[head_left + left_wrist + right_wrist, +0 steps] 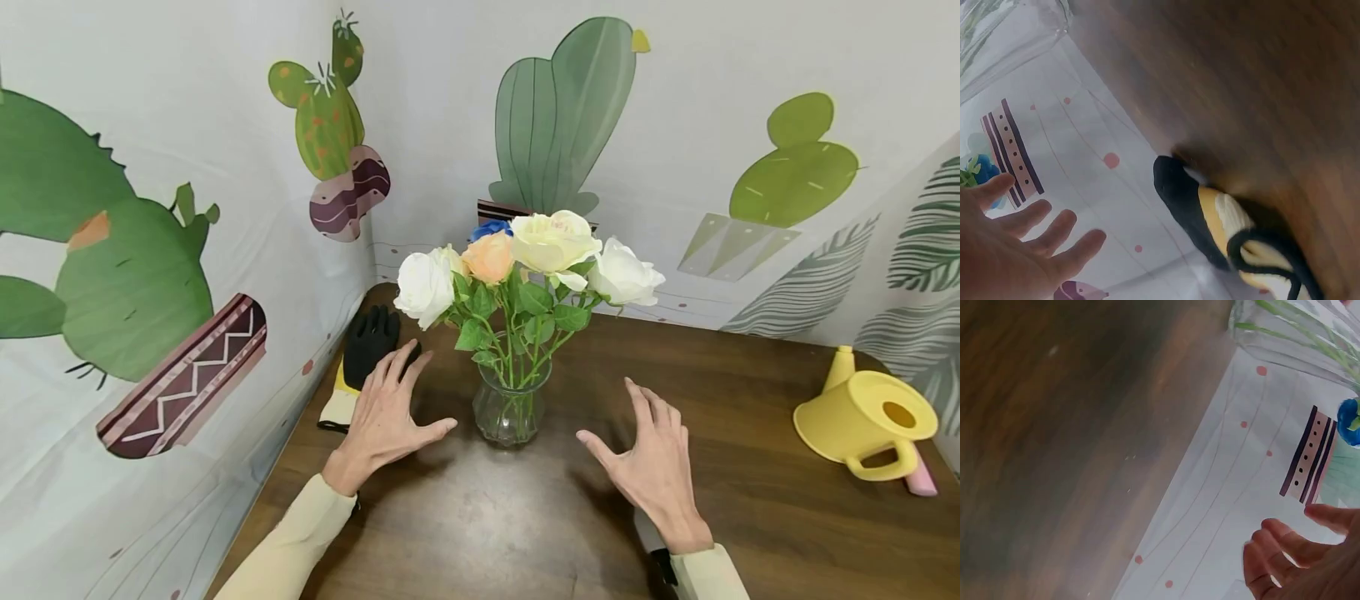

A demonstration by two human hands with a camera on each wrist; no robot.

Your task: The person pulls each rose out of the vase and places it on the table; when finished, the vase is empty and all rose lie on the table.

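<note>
A clear glass vase (pixel 510 417) stands on the brown table, holding several roses on leafy green stems. Their blooms are a white rose (pixel 426 287) at the left, a peach rose (pixel 489 257), a cream rose (pixel 555 242), a white rose (pixel 624 273) at the right and a blue rose (pixel 491 230) partly hidden behind. To the left of the vase, my left hand (pixel 390 417) is held with fingers spread and thumb toward the glass. On the other side my right hand (pixel 651 458) mirrors it, apart from the vase. Neither hand holds anything.
Black-and-yellow work gloves (pixel 369 346) lie beyond my left hand, beside the left wall. A yellow watering can (pixel 855 417) sits at the far right, with a pink object (pixel 921 477) partly hidden behind it. Cactus-printed cloth walls border the table (pixel 480 533) at the back and left.
</note>
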